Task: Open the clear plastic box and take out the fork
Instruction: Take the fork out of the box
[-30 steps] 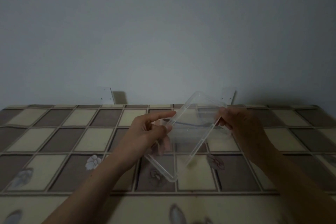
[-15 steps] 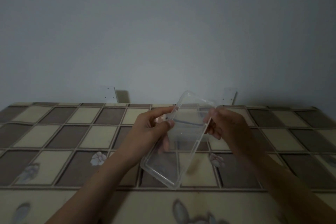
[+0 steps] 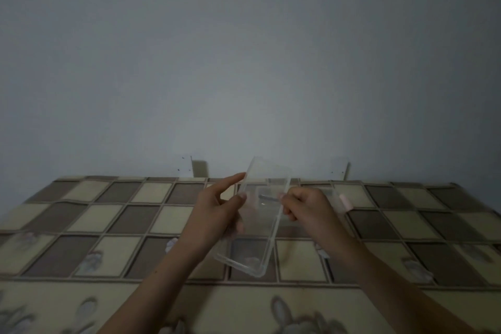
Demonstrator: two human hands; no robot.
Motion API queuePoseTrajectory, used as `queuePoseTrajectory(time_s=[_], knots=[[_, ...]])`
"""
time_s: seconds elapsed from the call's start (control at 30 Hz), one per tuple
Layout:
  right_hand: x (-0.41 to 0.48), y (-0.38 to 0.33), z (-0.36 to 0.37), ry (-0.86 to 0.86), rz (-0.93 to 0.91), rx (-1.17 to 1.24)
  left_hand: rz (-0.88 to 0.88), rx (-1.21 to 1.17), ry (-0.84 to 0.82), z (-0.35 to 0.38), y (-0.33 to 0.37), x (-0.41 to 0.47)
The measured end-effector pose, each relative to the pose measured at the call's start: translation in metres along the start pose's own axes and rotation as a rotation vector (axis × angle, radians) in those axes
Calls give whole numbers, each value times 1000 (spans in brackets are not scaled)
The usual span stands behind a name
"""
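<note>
Dim room, bare grey wall, checked tablecloth under both hands, clear plastic box held above it.

From my remote seat I see the left hand closed round the box's left long edge, thumb on the near face, forefinger stretched out straight along its top corner. The right hand is pinched narrow at the right edge; I cannot tell whether it grips the lid, the rim or the dark sliver inside, which I take for the fork. The box is tilted, far end raised, near corner low over the cloth. My worry: the walls are slick and thin, so a hard pull could make the lid pop at once and tip the fork out onto the cloth. The light is poor, so the seam is hard to find. A pale pink object lies just beyond the right hand, apart from it.
</note>
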State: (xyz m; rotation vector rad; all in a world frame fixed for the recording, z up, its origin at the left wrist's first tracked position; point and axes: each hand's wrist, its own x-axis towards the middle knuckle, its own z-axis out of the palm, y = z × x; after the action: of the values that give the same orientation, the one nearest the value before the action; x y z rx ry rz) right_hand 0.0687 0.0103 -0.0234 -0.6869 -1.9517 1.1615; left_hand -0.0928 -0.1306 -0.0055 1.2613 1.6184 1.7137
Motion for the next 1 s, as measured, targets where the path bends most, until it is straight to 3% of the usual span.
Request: queuePoseTrajectory(time_s=[0.4, 0.6, 0.8, 1.0], knots=[[5, -23, 54, -136, 58, -236, -27, 171, 132, -52, -2, -30], [6, -31, 73, -224, 82, -330, 65, 598, 123, -74, -1, -38], [4, -33, 90, -315, 75, -435, 85, 854, 130, -84, -11, -45], [5, -28, 98, -359, 64, -590, -15, 985, 127, -78, -34, -48]])
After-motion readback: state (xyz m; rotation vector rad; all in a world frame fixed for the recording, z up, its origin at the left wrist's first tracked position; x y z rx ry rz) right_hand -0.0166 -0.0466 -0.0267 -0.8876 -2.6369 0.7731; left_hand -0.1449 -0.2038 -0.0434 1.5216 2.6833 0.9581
